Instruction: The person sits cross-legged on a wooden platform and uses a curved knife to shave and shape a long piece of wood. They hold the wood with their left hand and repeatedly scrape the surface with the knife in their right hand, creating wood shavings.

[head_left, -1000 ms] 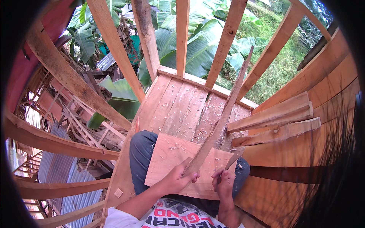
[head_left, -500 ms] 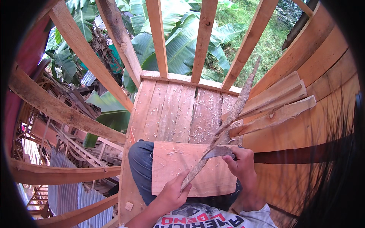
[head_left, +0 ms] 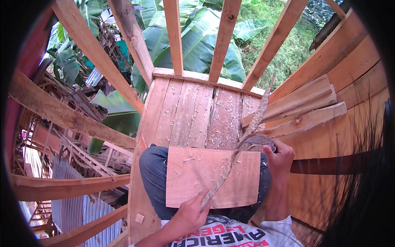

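My left hand (head_left: 191, 212) is closed around the near end of a long, rough, crooked stick (head_left: 225, 175). The stick slants away to the upper right, over a flat wooden board (head_left: 193, 181) that lies across my lap. My right hand (head_left: 282, 158) grips a knife with a curved, dark blade (head_left: 259, 140). The handle is mostly hidden in my fingers. In this view the blade meets the stick near its middle, past the far edge of the board. Several shavings lie on the board.
Beyond my knees, pale curls of wood litter the plank floor (head_left: 181, 115). Rough wooden planks (head_left: 304, 119) lean at the right beside a wooden wall. Upright slats (head_left: 175, 37) close off the far side, with banana leaves behind. A small wood block (head_left: 140, 218) lies at lower left.
My right hand and the knife have moved right and farther out along the stick. The stick has shifted slightly, with its far tip lower in view. My left hand keeps its hold.
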A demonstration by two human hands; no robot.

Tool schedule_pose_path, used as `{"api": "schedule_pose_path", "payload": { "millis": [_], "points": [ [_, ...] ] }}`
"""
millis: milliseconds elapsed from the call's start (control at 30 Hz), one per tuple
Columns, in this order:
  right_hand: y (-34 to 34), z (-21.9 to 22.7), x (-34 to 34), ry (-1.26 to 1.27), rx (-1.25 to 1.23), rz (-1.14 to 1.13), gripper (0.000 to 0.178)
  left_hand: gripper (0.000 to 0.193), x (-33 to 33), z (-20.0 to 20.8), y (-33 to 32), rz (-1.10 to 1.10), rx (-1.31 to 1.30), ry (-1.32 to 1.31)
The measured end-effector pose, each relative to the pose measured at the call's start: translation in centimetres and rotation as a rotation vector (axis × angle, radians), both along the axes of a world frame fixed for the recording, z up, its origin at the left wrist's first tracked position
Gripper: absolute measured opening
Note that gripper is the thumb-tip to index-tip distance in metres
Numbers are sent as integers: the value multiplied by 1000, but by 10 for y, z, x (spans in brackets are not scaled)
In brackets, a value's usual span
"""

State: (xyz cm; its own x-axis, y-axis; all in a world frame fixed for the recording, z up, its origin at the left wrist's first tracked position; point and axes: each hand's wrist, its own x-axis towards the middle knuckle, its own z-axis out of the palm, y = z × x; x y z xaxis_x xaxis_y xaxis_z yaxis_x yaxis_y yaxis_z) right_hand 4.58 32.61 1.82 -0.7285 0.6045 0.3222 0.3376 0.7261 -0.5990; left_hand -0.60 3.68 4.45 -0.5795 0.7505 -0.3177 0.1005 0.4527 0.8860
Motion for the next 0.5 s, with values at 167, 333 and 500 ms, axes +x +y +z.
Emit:
{"api": "schedule_pose_path", "payload": {
  "millis": [167, 333, 500],
  "points": [
    [-14, -8, 5, -22, 3, 73, 54, 39, 1, -13, -8, 40, 3, 28],
    [-42, -4, 6, -88, 63, 301, 55, 39, 1, -10, -8, 29, -15, 53],
    [-30, -5, 2, -94, 165, 302, 57, 39, 3, 3, -6, -2, -59, 38]
  ]
}}
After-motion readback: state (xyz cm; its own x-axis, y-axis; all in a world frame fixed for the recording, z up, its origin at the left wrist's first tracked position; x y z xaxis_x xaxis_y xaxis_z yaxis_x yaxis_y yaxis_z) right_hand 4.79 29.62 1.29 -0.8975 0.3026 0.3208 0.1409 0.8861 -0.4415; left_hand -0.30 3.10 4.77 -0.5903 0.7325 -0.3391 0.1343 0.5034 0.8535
